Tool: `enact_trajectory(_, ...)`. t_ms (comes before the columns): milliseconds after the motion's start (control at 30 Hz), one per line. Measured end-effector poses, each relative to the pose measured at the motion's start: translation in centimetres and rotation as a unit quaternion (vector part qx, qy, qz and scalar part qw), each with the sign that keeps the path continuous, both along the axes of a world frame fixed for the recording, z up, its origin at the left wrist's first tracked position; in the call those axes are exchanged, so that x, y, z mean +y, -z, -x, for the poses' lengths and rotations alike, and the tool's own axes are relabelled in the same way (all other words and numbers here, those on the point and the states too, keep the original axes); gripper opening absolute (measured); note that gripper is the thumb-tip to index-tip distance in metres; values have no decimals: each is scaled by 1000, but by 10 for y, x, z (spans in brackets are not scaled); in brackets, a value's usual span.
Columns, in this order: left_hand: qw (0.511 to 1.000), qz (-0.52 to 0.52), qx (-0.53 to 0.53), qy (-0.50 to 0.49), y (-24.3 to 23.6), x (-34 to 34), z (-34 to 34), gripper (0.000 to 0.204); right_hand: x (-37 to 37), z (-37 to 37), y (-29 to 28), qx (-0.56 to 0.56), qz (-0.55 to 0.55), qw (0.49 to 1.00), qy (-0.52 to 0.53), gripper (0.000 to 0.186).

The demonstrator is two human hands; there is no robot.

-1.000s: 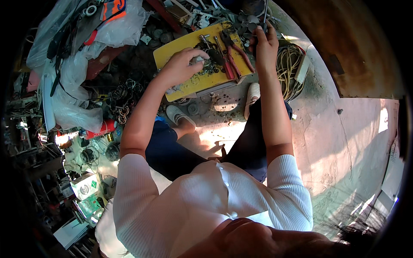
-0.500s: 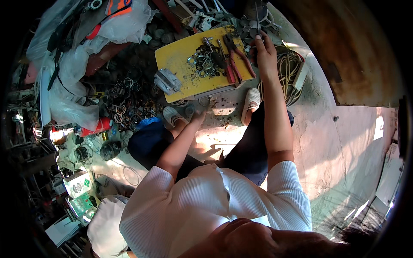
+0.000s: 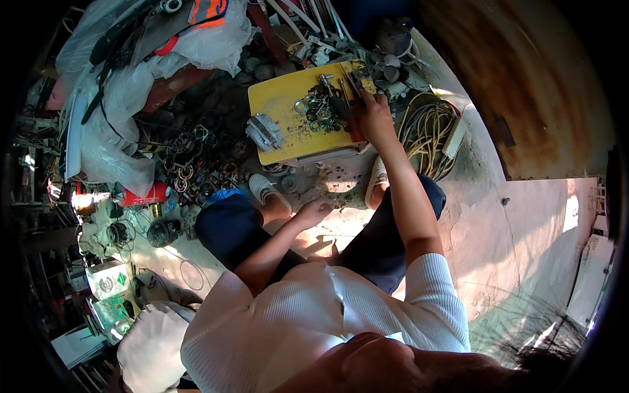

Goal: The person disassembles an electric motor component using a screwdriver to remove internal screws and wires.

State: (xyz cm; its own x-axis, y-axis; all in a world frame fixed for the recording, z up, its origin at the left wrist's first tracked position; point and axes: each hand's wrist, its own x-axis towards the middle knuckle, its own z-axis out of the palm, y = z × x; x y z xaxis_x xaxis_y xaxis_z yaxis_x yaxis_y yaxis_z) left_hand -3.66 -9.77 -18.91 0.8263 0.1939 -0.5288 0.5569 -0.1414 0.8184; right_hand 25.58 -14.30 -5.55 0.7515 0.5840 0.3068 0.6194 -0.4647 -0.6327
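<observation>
My right hand point(image 3: 377, 119) is over the right side of a yellow-topped low stand point(image 3: 278, 101), closed around a thin dark tool point(image 3: 350, 77) that points away from me; its exact kind is unclear. Under and beside this hand are red-handled tools point(image 3: 356, 128), partly covered by it. Metal rings and small parts point(image 3: 320, 108) lie in a pile left of it, with a ratchet-like tool point(image 3: 325, 81) behind. A grey cast-metal housing point(image 3: 265, 133) rests on the stand's left edge. Lower down, my left hand point(image 3: 314, 213) hovers between my knees, its fingers curled together; their contents are hidden.
Loose metal parts point(image 3: 196, 154) cover the floor on the left, below clear plastic sheeting point(image 3: 111, 141). A red cylinder point(image 3: 145, 194) lies nearby. Coiled cable point(image 3: 419, 134) and a white power strip point(image 3: 457, 137) sit right of the stand. A rusty brown panel point(image 3: 537, 98) stands at far right.
My right hand has come down and nearer with the thin tool, from beyond the stand onto its right side. My left hand has drawn back toward me from near the stand's front edge.
</observation>
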Motion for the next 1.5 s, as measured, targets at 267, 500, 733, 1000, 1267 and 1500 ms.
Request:
enact_trajectory(267,990,-111,-92,-10,-77,3,-6,41,2,2,8,-52,26,998,-7,33)
enact_trajectory(500,899,-310,-308,-33,-211,45,-24,33,13,8,-24,-82,-15,996,14,30)
enact_trajectory(733,829,-338,-387,-223,-271,151,-51,31,33,22,-30,-86,-84,993,-19,22)
enact_trajectory(1000,836,-293,-339,-318,-218,203,-62,35,42,21,-40,-29,-149,988,-15,19)
enact_trajectory(1267,845,-323,-281,-319,-215,230,-64,56,54,2,-25,-14,-141,990,-25,22)
enact_trajectory(1500,897,-401,-48,-183,-189,251,-34,61,93,-26,-71,73,-17,997,-17,25)
